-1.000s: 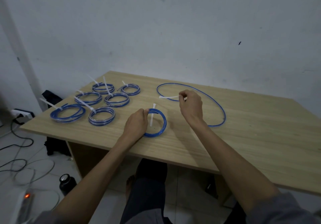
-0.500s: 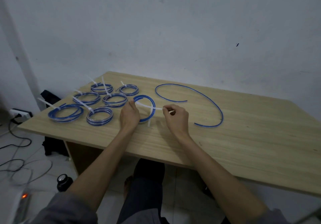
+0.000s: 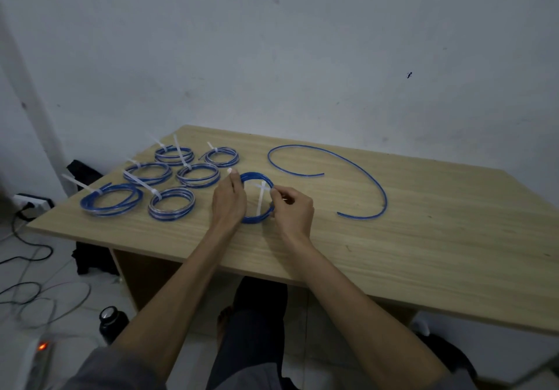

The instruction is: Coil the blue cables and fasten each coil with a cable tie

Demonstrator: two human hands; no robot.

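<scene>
Blue cable coil (image 3: 257,197), small round loop, left hand (image 3: 229,205) grip holding rim, right hand (image 3: 292,211) grip pinching white cable tie (image 3: 262,199)

Blue coil (image 3: 253,178) with a white tie (image 3: 260,199); six blue-and-silvery coils (image 3: 171,207) at nine o'clock; pale wood-grain table (image 3: 423,238); grey-white wall (image 3: 302,57).

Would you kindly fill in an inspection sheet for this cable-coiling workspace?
Surface: wooden table, light, against a wall.
Job's things: six tied coils at left; current coil with white cable tie; one uncoiled blue cable at right.
Clutter: nothing seen on the table.
Grippers: left hand holds the current coil; right hand pinches the tie.
Cables: black cords on the floor.
Surroundings: dark bottle, power strip.
</scene>
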